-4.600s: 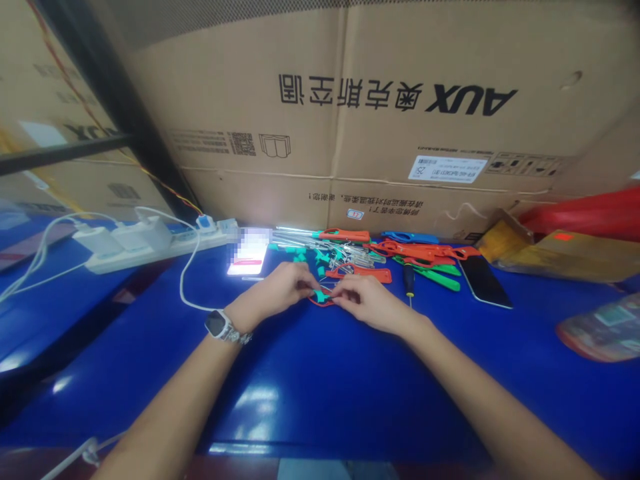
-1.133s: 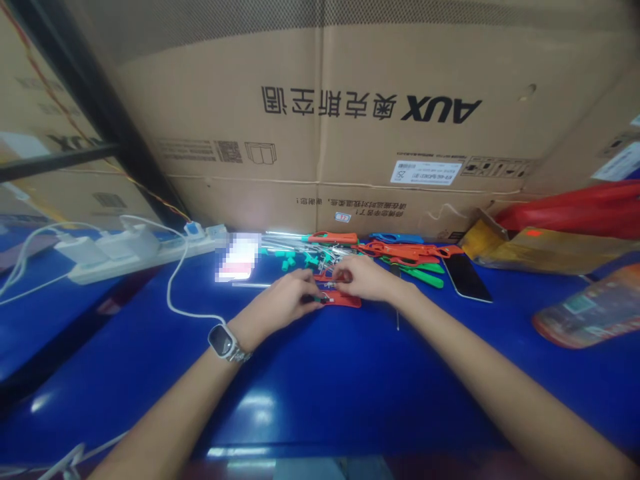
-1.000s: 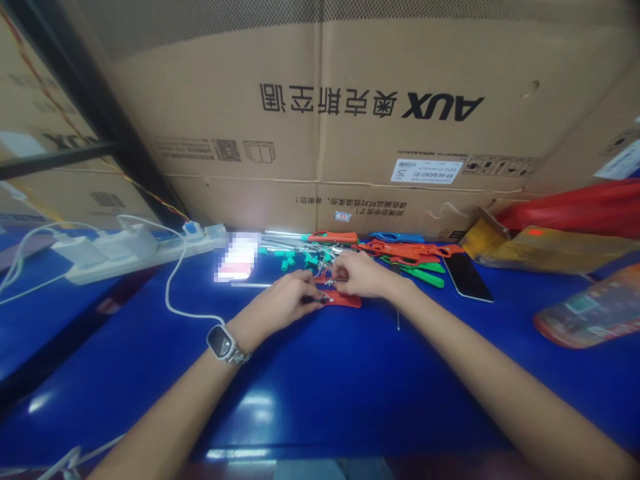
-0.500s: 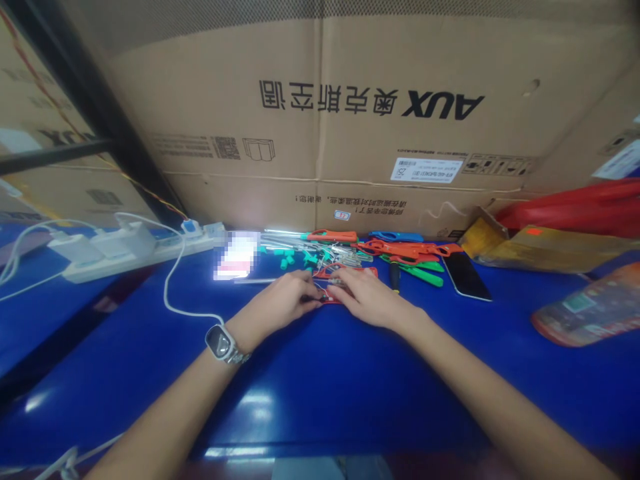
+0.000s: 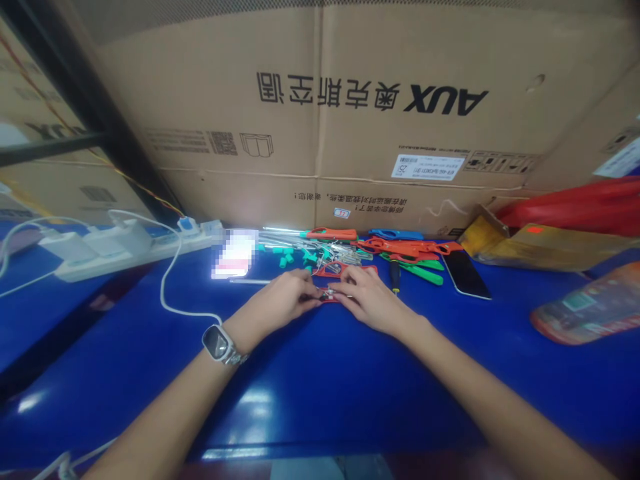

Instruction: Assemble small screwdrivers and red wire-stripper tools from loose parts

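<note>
My left hand and my right hand meet over a flat red plastic piece on the blue table. Both hands pinch small metal parts between their fingertips, right on the red piece's near edge. What exactly each fingertip holds is too small to make out. A watch sits on my left wrist. Just behind the hands lies a heap of red, green and blue plastic pieces with thin metal rods and small teal bits.
A lit phone lies left of the heap and a dark phone to its right. A white power strip with chargers and a cable lies at far left. Large cardboard boxes wall the back. Bags lie at right.
My right hand has come back from the heap toward me and now meets the left hand at the red piece's near edge. The left hand stays in place.
</note>
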`<state>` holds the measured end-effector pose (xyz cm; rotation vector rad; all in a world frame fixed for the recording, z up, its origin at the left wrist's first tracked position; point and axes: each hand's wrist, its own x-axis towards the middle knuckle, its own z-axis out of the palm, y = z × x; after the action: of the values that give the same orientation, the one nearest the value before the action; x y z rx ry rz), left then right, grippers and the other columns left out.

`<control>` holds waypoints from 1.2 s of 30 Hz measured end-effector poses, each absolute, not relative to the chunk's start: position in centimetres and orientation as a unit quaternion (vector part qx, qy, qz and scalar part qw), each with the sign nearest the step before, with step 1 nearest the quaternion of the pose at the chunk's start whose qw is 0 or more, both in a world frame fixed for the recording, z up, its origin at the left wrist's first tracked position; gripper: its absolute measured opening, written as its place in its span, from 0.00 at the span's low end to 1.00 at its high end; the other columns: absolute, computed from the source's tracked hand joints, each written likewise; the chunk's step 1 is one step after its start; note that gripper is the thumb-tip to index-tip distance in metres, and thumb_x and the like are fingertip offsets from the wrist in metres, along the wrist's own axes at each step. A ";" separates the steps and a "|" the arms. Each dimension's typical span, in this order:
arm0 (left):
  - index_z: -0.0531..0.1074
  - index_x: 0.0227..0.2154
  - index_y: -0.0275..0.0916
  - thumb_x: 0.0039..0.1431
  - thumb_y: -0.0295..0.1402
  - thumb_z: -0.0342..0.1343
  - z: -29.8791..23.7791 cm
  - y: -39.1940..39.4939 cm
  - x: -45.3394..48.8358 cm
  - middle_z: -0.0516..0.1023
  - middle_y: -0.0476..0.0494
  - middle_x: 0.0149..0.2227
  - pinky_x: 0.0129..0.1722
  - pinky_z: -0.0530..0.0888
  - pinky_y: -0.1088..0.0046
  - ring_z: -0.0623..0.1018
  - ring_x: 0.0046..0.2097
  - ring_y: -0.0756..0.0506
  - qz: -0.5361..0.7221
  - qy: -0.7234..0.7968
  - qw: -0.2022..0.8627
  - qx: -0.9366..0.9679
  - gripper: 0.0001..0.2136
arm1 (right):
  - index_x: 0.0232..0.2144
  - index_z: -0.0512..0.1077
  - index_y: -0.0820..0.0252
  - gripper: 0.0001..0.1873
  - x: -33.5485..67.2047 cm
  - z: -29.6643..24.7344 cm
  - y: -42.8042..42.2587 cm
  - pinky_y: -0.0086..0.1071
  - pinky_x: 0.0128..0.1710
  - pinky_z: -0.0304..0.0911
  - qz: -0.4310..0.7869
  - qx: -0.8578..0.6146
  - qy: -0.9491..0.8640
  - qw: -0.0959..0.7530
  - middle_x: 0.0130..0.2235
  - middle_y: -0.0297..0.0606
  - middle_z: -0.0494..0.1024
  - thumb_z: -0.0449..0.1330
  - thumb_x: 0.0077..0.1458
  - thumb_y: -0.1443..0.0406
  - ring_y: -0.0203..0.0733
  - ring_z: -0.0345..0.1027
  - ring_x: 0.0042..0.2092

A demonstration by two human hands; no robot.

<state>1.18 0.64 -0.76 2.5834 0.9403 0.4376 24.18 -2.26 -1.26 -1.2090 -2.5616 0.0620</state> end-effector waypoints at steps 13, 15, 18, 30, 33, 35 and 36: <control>0.79 0.42 0.40 0.64 0.31 0.55 -0.6 0.5 1.4 0.80 0.42 0.45 0.48 0.73 0.67 0.78 0.45 0.44 0.147 0.312 0.174 0.922 0.08 | 0.55 0.72 0.50 0.20 24.4 -0.7 -2.9 0.37 0.42 0.51 -0.025 -0.437 -0.893 0.100 0.44 0.45 0.70 0.47 0.69 0.59 0.45 0.61 0.46; 0.78 0.43 0.39 0.64 0.32 0.56 -0.6 0.4 1.5 0.81 0.42 0.43 0.46 0.74 0.67 0.80 0.43 0.44 0.140 0.339 0.177 0.913 0.08 | 0.57 0.71 0.50 0.20 24.4 -0.8 -3.0 0.37 0.42 0.52 -0.031 -0.444 -0.891 0.096 0.45 0.45 0.70 0.46 0.70 0.58 0.46 0.61 0.46; 0.75 0.46 0.40 0.61 0.32 0.60 -0.6 0.2 1.6 0.81 0.42 0.42 0.44 0.74 0.67 0.80 0.42 0.43 0.144 0.392 0.181 0.891 0.11 | 0.58 0.69 0.50 0.21 24.2 -1.0 -3.2 0.39 0.45 0.52 -0.045 -0.451 -0.886 0.100 0.46 0.45 0.71 0.45 0.70 0.57 0.47 0.62 0.48; 0.77 0.39 0.41 0.54 0.40 0.66 0.4 0.3 1.1 0.80 0.45 0.39 0.44 0.71 0.66 0.78 0.42 0.42 0.140 0.400 0.120 0.898 0.12 | 0.59 0.69 0.50 0.21 23.6 -1.5 -3.3 0.40 0.46 0.53 -0.077 -0.460 -0.879 0.099 0.44 0.45 0.71 0.48 0.69 0.58 0.48 0.63 0.47; 0.78 0.37 0.40 0.55 0.41 0.65 0.8 0.2 1.1 0.79 0.45 0.37 0.42 0.71 0.67 0.77 0.40 0.43 0.124 0.403 0.101 0.901 0.12 | 0.59 0.69 0.50 0.20 23.4 -1.6 -3.4 0.40 0.45 0.53 -0.079 -0.460 -0.878 0.103 0.44 0.45 0.71 0.48 0.68 0.58 0.48 0.63 0.47; 0.78 0.36 0.40 0.54 0.42 0.65 0.9 0.1 1.1 0.78 0.44 0.35 0.38 0.71 0.68 0.76 0.38 0.43 0.117 0.410 0.086 0.900 0.12 | 0.58 0.69 0.50 0.20 23.3 -1.7 -3.5 0.40 0.45 0.53 -0.077 -0.461 -0.878 0.102 0.44 0.45 0.71 0.48 0.68 0.59 0.48 0.63 0.47; 0.79 0.35 0.39 0.54 0.42 0.65 0.9 0.1 1.0 0.77 0.44 0.35 0.37 0.70 0.69 0.76 0.37 0.44 0.116 0.413 0.081 0.900 0.12 | 0.58 0.69 0.50 0.20 23.2 -1.7 -3.5 0.39 0.45 0.53 -0.076 -0.463 -0.877 0.101 0.44 0.45 0.71 0.48 0.68 0.59 0.48 0.63 0.46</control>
<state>1.05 0.06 0.95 2.6905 1.2343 0.3472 23.22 -3.48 -1.69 -1.3689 -2.5925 -0.2238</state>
